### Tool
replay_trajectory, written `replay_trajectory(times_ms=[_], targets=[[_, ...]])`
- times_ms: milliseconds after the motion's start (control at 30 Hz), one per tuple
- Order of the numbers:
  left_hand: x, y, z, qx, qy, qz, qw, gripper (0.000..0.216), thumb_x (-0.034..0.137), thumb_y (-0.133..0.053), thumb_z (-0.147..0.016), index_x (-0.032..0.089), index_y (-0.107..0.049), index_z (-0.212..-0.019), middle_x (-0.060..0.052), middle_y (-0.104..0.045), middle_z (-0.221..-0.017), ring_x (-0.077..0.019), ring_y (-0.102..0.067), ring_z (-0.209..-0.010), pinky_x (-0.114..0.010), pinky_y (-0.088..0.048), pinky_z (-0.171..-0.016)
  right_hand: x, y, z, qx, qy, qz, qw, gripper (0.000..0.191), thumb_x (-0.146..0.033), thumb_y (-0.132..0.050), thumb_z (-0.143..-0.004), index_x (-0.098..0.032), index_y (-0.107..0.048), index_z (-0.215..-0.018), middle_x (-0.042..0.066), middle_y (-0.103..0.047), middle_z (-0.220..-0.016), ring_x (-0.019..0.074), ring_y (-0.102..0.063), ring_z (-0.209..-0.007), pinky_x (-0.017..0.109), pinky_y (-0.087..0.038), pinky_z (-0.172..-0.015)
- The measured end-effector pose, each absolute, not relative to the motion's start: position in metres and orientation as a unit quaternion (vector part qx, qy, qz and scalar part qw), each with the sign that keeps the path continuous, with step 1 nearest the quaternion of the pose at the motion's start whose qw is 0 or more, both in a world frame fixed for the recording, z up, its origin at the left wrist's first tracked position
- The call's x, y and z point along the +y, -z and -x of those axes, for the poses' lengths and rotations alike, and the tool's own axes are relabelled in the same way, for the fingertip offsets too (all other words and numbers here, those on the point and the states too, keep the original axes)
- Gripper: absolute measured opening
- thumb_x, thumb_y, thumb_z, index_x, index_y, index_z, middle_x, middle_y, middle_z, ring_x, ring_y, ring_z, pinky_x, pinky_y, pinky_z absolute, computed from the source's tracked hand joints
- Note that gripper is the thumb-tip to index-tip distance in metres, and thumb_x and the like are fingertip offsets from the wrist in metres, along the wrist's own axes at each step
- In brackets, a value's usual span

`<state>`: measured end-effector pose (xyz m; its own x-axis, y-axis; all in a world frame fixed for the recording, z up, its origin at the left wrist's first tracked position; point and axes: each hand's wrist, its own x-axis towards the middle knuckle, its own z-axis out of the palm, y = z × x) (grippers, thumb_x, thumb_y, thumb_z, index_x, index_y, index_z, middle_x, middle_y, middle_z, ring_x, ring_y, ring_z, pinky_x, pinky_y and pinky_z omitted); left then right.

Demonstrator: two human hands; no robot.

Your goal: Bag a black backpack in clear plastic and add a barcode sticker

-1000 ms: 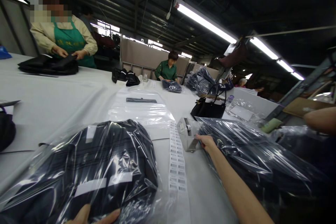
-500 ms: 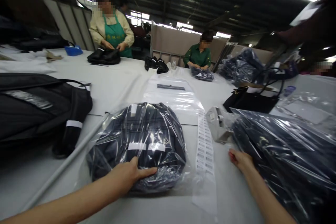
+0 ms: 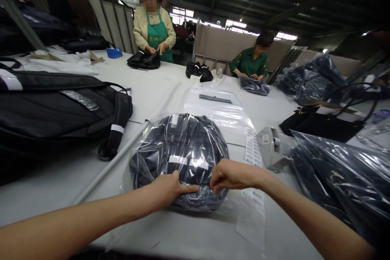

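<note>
A dark backpack (image 3: 183,142) with white-wrapped straps lies on the table inside a clear plastic bag (image 3: 152,138). My left hand (image 3: 173,189) rests on the bag's near side, index finger stretched along the plastic and thumb apart; its other fingers are partly hidden. My right hand (image 3: 224,176) is at the right front of the same bag, fingers curled into a pinch. Whatever the pinch holds, if anything, is too small to make out. To the right stands a grey tape dispenser (image 3: 269,148), beside a sheet of barcode labels (image 3: 252,150).
A black backpack (image 3: 61,109) lies at left, with a pale rod (image 3: 109,166) nearby. Bagged dark goods (image 3: 341,174) and a black handbag (image 3: 323,120) are at right. Flat plastic bags (image 3: 216,109) lie beyond. Two co-workers (image 3: 158,34) handle bags across the table.
My right hand has moved left from beside the tape dispenser to the bagged backpack. My left hand stays on the bag. The view has swung somewhat left.
</note>
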<state>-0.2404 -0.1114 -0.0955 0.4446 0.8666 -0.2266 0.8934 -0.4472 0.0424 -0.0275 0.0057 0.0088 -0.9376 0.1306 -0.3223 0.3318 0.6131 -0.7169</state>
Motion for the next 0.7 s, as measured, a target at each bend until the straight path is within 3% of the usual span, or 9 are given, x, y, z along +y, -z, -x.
replay_trajectory(times_ms=[233, 367, 467, 600, 700], targets=[[-0.11, 0.091, 0.239, 0.534, 0.101, -0.833, 0.107, 0.061, 0.02, -0.045, -0.087, 0.056, -0.025, -0.131, -0.005, -0.051, -0.084, -0.0157, -0.055, -0.05, -0.029, -0.046, -0.05, 0.009, 0.033, 0.073, 0.939, 0.273, -0.135, 0.161, 0.02, -0.004, -0.071, -0.055, -0.024, -0.072, -0.056, -0.007, -0.059, -0.043, 0.0079, -0.047, -0.042, 0.018, -0.033, -0.046], [-0.109, 0.089, 0.237, 0.534, 0.098, -0.831, 0.12, 0.058, 0.021, -0.043, -0.088, 0.056, -0.027, -0.131, -0.005, -0.05, -0.084, -0.0177, -0.057, -0.051, -0.028, -0.045, -0.05, 0.009, 0.047, 0.086, 0.945, 0.163, -0.157, 0.234, 0.006, -0.023, -0.076, -0.059, -0.02, -0.073, -0.063, 0.0, -0.062, -0.049, 0.0115, -0.05, -0.046, 0.021, -0.028, -0.044], [-0.109, 0.086, 0.237, 0.534, 0.111, -0.83, 0.119, 0.061, 0.022, -0.044, -0.087, 0.059, -0.022, -0.13, -0.004, -0.049, -0.083, -0.0202, -0.059, -0.052, -0.028, -0.045, -0.048, 0.021, 0.057, 0.086, 0.947, 0.094, -0.196, 0.235, 0.029, -0.045, -0.076, -0.057, -0.018, -0.073, -0.068, 0.005, -0.065, -0.058, 0.0176, -0.057, -0.055, 0.024, -0.028, -0.047], [-0.108, 0.085, 0.237, 0.525, 0.126, -0.834, 0.115, 0.074, 0.015, -0.046, -0.083, 0.062, -0.015, -0.129, -0.004, -0.05, -0.084, -0.0222, -0.061, -0.051, -0.029, -0.045, -0.047, 0.037, 0.05, 0.066, 0.935, 0.215, -0.233, 0.158, 0.032, -0.051, -0.071, -0.064, -0.019, -0.069, -0.065, 0.001, -0.062, -0.055, 0.0142, -0.055, -0.054, 0.023, -0.031, -0.049], [-0.108, 0.085, 0.238, 0.527, 0.128, -0.832, 0.117, 0.074, 0.014, -0.046, -0.083, 0.062, -0.015, -0.13, -0.004, -0.051, -0.086, -0.022, -0.061, -0.052, -0.029, -0.045, -0.047, 0.024, 0.033, 0.051, 0.895, 0.337, -0.29, 0.044, 0.032, -0.05, -0.062, -0.075, -0.019, -0.065, -0.07, -0.001, -0.06, -0.058, 0.0121, -0.052, -0.052, 0.023, -0.034, -0.049]])
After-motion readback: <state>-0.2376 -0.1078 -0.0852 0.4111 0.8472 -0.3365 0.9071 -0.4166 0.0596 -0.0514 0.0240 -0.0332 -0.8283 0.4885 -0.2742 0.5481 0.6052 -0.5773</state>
